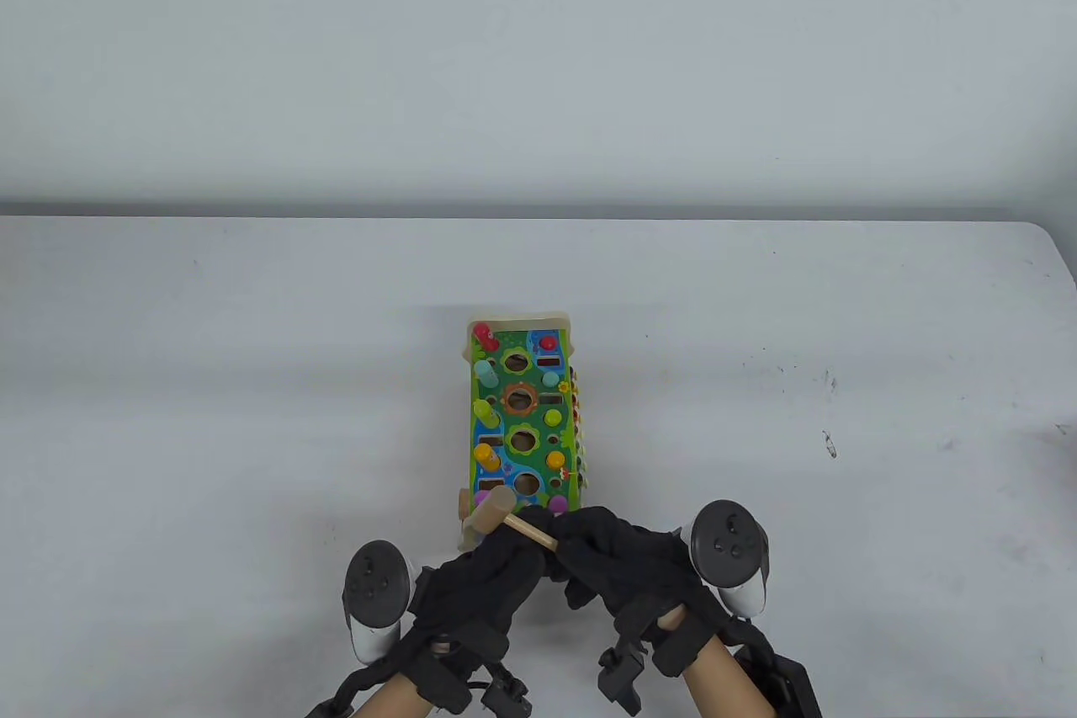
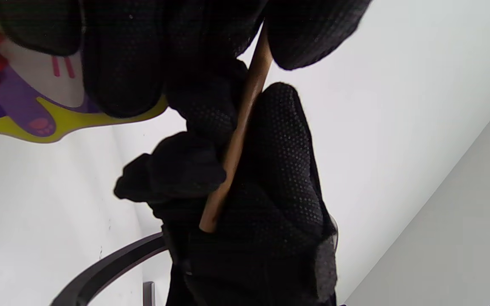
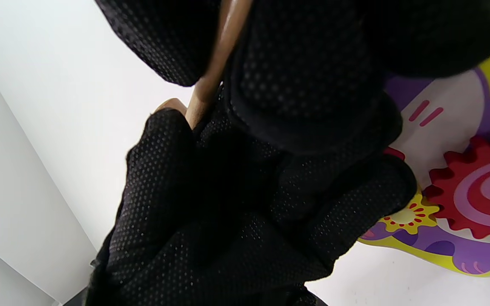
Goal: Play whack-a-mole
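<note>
The whack-a-mole toy is a green wooden box with round holes and coloured pegs along both sides, standing mid-table. The small wooden hammer hangs over the toy's near end, head to the left. My left hand and right hand meet at its handle, and both grip it. The handle runs between gloved fingers in the left wrist view, and it shows in the right wrist view too. The toy's painted end panel sits just behind the fingers.
The white table stretches around the toy, with its far edge against a pale wall. The table's rounded right corner shows at the far right. A few dark marks dot the right side.
</note>
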Demonstrator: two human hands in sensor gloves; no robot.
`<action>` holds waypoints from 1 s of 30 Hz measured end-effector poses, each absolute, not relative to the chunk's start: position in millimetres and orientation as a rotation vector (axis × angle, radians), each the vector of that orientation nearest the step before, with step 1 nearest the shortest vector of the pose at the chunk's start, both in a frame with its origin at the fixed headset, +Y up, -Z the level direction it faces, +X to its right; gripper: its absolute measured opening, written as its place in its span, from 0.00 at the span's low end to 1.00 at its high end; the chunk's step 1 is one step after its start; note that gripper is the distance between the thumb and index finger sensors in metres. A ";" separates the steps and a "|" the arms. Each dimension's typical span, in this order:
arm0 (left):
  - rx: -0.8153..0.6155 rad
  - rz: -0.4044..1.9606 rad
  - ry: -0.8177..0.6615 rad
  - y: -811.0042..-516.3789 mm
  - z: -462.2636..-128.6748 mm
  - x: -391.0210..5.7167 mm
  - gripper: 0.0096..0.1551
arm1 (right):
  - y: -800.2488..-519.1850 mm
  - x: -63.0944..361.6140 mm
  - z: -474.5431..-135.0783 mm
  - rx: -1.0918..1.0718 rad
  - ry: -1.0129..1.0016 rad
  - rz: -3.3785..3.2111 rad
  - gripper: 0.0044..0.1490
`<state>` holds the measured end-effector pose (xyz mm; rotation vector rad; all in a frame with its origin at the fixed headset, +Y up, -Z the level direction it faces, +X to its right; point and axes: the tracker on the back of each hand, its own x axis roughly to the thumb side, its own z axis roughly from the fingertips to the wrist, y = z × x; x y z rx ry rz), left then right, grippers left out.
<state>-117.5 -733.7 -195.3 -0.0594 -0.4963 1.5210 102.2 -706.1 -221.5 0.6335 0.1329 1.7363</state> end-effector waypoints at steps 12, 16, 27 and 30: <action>-0.119 1.651 -0.469 -739.0 -196.1 -118.1 0.27 | -707.3 96.3 -219.2 0.663 0.172 1.768 0.22; -0.103 1.642 -0.486 -736.8 -195.1 -118.2 0.27 | -705.7 98.1 -219.7 0.680 0.168 1.783 0.23; -0.006 1.633 -0.543 -717.9 -192.7 -138.5 0.27 | -692.4 148.6 -230.6 0.525 -0.213 1.981 0.31; 0.087 1.572 -0.599 -707.7 -190.2 -146.5 0.27 | -693.3 159.9 -233.2 0.480 -0.373 2.178 0.36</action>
